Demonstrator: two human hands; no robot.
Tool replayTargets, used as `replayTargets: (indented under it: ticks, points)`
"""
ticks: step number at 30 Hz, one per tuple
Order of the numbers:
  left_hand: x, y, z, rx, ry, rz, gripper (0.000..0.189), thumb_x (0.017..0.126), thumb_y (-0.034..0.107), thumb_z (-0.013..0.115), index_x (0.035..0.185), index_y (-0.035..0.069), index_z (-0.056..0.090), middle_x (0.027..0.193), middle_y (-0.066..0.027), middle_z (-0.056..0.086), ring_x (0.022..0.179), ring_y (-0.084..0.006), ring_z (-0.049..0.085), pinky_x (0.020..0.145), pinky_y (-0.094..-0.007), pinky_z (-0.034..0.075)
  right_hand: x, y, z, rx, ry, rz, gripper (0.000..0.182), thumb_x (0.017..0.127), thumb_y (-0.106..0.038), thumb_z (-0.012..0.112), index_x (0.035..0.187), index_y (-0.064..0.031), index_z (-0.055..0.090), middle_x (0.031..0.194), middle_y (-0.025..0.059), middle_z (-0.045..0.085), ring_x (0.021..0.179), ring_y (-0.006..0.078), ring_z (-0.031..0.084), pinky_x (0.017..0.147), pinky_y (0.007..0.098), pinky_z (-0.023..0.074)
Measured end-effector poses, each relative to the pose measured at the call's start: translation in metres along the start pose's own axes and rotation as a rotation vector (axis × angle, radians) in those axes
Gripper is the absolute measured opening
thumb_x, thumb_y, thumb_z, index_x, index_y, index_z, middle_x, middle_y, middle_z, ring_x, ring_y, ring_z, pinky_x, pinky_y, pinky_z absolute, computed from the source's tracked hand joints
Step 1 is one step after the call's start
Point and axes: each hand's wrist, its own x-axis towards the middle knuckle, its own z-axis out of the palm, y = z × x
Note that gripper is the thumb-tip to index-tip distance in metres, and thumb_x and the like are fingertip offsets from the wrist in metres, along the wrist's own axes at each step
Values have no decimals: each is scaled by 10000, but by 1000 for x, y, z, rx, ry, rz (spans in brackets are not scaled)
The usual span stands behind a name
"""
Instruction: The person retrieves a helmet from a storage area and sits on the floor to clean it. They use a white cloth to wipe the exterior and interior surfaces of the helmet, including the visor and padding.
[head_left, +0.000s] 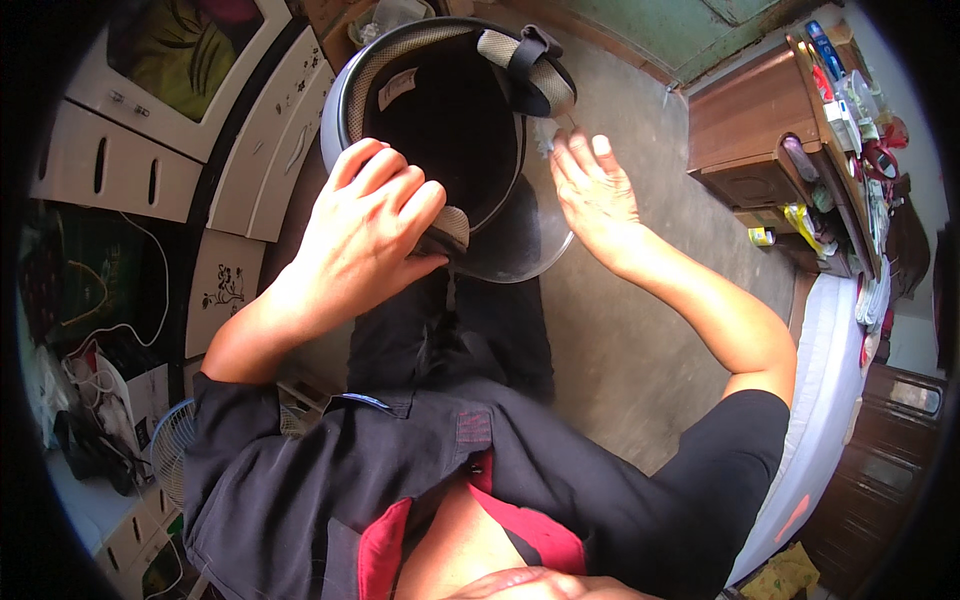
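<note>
A motorcycle helmet (341, 112) is held upside down in front of me, its dark lined inside facing up. Beige mesh padding (420, 43) runs along the rim, and a padded ear flap with a dark strap (536, 71) sticks out at the far right. The clear visor (521, 247) points towards my body. My left hand (367, 214) grips the near left rim, fingers curled over a cheek pad (452, 225). My right hand (596, 187) is beside the helmet's right side, fingers extended. A small whitish, blurred thing (545, 137) shows by its fingertips; whether the hand holds it is unclear.
White cabinets with drawers (262, 135) stand on the left, with a fan (174, 442) below. A brown wooden cabinet (757, 120) bearing small items is at right, near a pale mattress (802, 397). Concrete floor (630, 337) lies beneath; a green door (637, 30) is ahead.
</note>
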Motion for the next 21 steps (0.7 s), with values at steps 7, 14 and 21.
replayTargets:
  ticks: [7,14,21]
  points:
    - [13,-4,5,-20,37,-1,513,624,441,824,846,64,558,820,-51,563,891,-220,545,938,-375,403,-14,-15,3,664,-151,-136,215,880,-269,621,822,-89,723,880,65,637,930,235,537,812,354,443]
    - [20,-23,19,-84,328,139,547,745,525,756,555,84,494,533,-32,462,574,-207,474,700,-337,426,-23,-8,-21,932,-169,-143,82,758,-143,635,741,-88,694,769,81,626,844,262,549,758,346,445]
    - [19,-25,29,-107,468,181,395,729,282,750,510,103,474,496,-24,440,524,-196,437,644,-324,412,1,27,-13,476,178,231,111,758,-109,633,844,-40,626,884,108,620,878,270,567,788,376,460]
